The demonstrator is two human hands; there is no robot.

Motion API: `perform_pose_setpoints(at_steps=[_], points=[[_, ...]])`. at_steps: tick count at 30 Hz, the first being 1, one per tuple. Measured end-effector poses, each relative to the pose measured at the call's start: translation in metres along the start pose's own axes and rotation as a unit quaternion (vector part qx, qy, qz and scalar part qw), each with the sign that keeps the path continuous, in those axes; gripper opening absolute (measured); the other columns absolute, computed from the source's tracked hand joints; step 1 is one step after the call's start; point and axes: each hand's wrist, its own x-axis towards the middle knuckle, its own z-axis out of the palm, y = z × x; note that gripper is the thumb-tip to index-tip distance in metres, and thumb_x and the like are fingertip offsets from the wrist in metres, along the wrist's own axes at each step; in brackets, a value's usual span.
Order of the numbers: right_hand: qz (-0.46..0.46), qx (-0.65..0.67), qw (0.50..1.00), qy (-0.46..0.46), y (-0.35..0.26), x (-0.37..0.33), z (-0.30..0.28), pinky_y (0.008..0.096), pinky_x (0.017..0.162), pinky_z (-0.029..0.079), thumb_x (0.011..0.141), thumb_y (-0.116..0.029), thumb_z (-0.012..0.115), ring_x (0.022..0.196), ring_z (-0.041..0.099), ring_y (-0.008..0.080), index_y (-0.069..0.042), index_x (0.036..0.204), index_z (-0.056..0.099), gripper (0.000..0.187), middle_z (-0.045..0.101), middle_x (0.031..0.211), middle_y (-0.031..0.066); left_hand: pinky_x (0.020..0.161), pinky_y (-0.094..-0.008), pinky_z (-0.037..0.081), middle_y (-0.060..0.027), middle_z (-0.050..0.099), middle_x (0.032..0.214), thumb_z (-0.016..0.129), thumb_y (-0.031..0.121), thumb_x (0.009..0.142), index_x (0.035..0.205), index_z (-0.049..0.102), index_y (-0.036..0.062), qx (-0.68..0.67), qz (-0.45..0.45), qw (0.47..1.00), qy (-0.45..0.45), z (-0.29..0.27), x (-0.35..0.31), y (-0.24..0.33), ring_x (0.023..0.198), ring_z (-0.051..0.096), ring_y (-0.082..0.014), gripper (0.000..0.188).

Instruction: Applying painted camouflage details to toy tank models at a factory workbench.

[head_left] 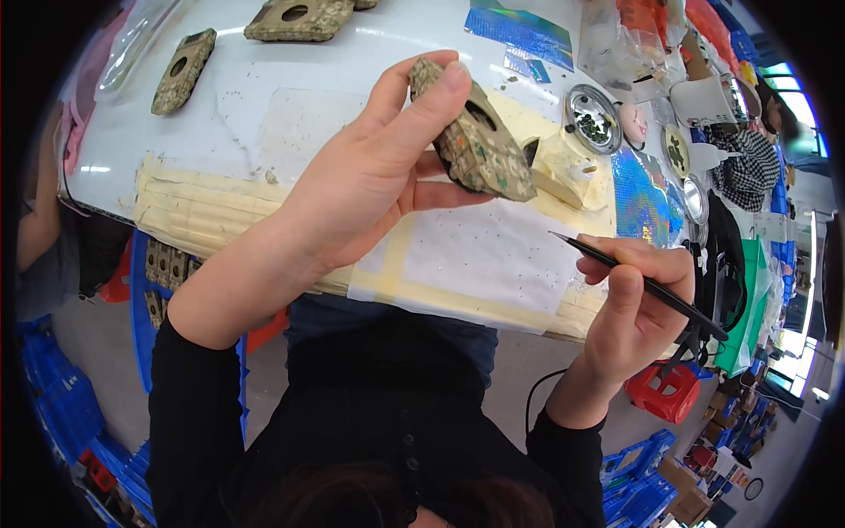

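My left hand (343, 176) is raised over the table, its thumb and fingers closed round a camouflage-painted model tank hull (493, 154). The hull is tilted, and a round opening shows in its top. My right hand (638, 308) grips slim black tweezers (656, 288); their fine pale tip points left and stands apart from the hull. Below both hands lies a white paper sheet (440, 255) edged with yellowish tape, with many tiny dark specks scattered over it. Right of the hull sits a yellowish, tape-wrapped block (563, 180) with a small pale knob on it.
More camouflage hulls (183, 72) lie toward the table's far left. A round metal dish (592, 119) of small dark green bits stands at the right, by shiny holographic sheets (642, 198). A red stool (662, 392) is on the floor at the right. Another person's arm (40, 202) shows at far left.
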Motion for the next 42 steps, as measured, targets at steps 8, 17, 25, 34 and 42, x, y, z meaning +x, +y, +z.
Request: perform_pose_setpoints(at_steps=[8, 17, 25, 34, 42], points=[[-0.093, -0.021, 0.994, -0.058, -0.013, 0.042, 0.021, 0.0237, 0.064, 0.050, 0.086, -0.001, 0.062, 0.073, 0.064, 0.0163, 0.004, 0.090, 0.053, 0.011, 0.065, 0.084, 0.0157, 0.086, -0.0364, 0.053, -0.0054, 0.048, 0.123, 0.036, 0.054, 0.095, 0.137, 0.030, 0.0163, 0.005, -0.054, 0.998, -0.035, 0.002, 0.000, 0.004, 0.109, 0.056, -0.0148, 0.057], [-0.032, 0.013, 0.997, -0.073, -0.004, 0.037, 0.032, 0.0220, 0.062, 0.048, 0.085, 0.002, 0.062, 0.072, 0.062, 0.0141, 0.004, 0.090, 0.055, 0.009, 0.062, 0.084, 0.0110, 0.083, -0.0364, 0.054, -0.0042, 0.053, 0.117, 0.034, 0.053, 0.096, 0.135, 0.031, 0.0179, 0.004, -0.062, 0.998, -0.027, -0.001, 0.000, 0.003, 0.104, 0.058, -0.0139, 0.052], [-0.078, -0.058, 0.987, -0.130, -0.001, 0.042, 0.028, 0.0317, 0.065, 0.059, 0.092, -0.004, 0.053, 0.075, 0.068, 0.0282, 0.006, 0.091, 0.044, 0.013, 0.061, 0.086, 0.0218, 0.081, -0.0348, 0.054, -0.0042, 0.053, 0.116, 0.035, 0.052, 0.096, 0.134, 0.031, 0.0176, 0.006, -0.047, 0.999, -0.019, -0.001, 0.001, 0.001, 0.102, 0.059, -0.0137, 0.052], [-0.050, -0.012, 0.996, -0.078, 0.001, 0.038, 0.034, 0.0234, 0.061, 0.046, 0.082, 0.004, 0.065, 0.071, 0.061, 0.0145, 0.004, 0.090, 0.058, 0.010, 0.064, 0.083, 0.0113, 0.081, -0.0348, 0.055, -0.0043, 0.053, 0.116, 0.036, 0.052, 0.096, 0.134, 0.032, 0.0173, 0.005, -0.051, 0.999, -0.019, -0.002, 0.001, 0.001, 0.102, 0.059, -0.0134, 0.052], [-0.051, -0.015, 0.996, -0.077, 0.001, 0.038, 0.034, 0.0241, 0.061, 0.046, 0.081, 0.004, 0.066, 0.072, 0.061, 0.0148, 0.004, 0.089, 0.059, 0.010, 0.065, 0.083, 0.0116, 0.080, -0.0337, 0.055, -0.0046, 0.052, 0.117, 0.036, 0.052, 0.096, 0.134, 0.032, 0.0169, 0.010, -0.049, 0.999, -0.019, -0.002, 0.001, 0.001, 0.101, 0.059, -0.0133, 0.052]])
